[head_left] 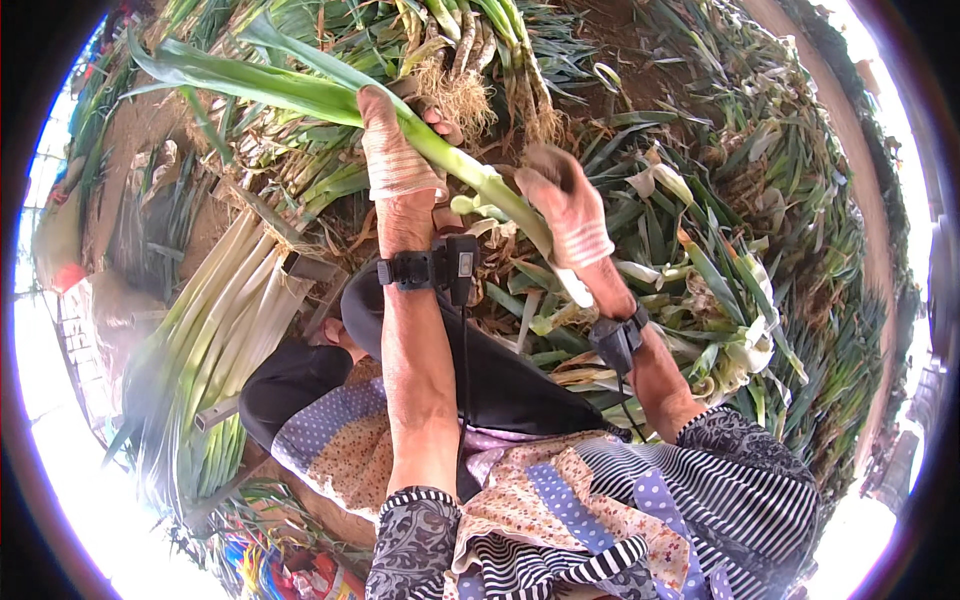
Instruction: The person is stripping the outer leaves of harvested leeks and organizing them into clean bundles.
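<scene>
My left hand (pixel 395 150), in a pale striped glove, is closed round the middle of a long leek (pixel 480 178). The leek slants across, its broad green leaves at the upper left and its pale stem end at the lower right. Beside the lower stem is my right hand (pixel 568 205), in a similar glove. Its fingers are curled and partly blurred, and whatever they hold is hidden. Short pale green pieces (pixel 475 206) hang next to the stem between the two hands.
Stripped leaves (pixel 700 270) lie heaped to the right. A row of pale-stemmed leeks (pixel 225 310) rests on a metal frame (pixel 215 415) at the left. Leeks with roots (pixel 460 95) lie at the far side. My bent knee (pixel 365 300) is below my left forearm.
</scene>
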`<state>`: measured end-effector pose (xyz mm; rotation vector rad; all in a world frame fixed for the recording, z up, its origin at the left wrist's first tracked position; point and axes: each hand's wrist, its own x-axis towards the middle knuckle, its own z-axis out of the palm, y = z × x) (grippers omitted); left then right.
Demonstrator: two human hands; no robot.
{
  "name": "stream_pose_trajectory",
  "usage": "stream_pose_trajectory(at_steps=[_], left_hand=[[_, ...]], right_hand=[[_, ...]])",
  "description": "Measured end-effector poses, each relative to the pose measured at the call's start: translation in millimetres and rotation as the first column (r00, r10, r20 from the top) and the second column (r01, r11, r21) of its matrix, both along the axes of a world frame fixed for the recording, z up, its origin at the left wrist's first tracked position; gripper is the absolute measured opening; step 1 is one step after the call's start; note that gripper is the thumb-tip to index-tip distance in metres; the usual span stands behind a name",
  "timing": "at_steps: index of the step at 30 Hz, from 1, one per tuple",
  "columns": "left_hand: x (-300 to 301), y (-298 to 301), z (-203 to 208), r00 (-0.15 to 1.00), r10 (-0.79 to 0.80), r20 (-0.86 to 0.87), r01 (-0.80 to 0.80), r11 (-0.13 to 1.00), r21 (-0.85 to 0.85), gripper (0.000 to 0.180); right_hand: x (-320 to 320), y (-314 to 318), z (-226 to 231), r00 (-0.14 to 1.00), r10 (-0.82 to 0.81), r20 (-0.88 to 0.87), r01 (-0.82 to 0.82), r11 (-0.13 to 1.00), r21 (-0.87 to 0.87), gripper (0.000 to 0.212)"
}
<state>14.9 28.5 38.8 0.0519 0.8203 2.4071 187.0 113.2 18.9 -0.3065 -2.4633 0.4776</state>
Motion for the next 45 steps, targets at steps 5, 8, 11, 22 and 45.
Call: stream_pose_trajectory(at_steps=[5,8,11,22,45], left_hand=[[17.3,13.2,11.4,0.988,0.008,-0.151,-0.035,0.984,-0.175,0.045],[14.5,14.5,0.8,0.981,-0.017,-0.195,-0.009,0.991,-0.132,0.042],[20.2,16.2,-2.5,0.982,0.031,-0.186,-0.048,0.995,-0.088,0.05],[-9.4,-14.8,7.3,0.98,-0.068,-0.189,0.085,0.992,0.088,0.076],[-22.2,-25.7,3.9,0.959,-0.214,-0.187,0.276,0.859,0.432,0.071]], right_hand=[[-52.3,-0.1,23.1,0.955,-0.144,-0.261,0.021,0.907,-0.421,0.044],[-83.6,-7.1,30.2,0.938,-0.336,-0.09,0.301,0.914,-0.273,0.044],[-92.0,0.5,4.4,0.93,-0.364,0.052,0.367,0.914,-0.173,0.045],[-21.0,28.4,-7.5,0.992,0.127,0.025,-0.078,0.741,-0.667,0.033],[243.3,51.5,-64.3,0.789,-0.283,0.546,0.536,-0.119,-0.836,0.022]])
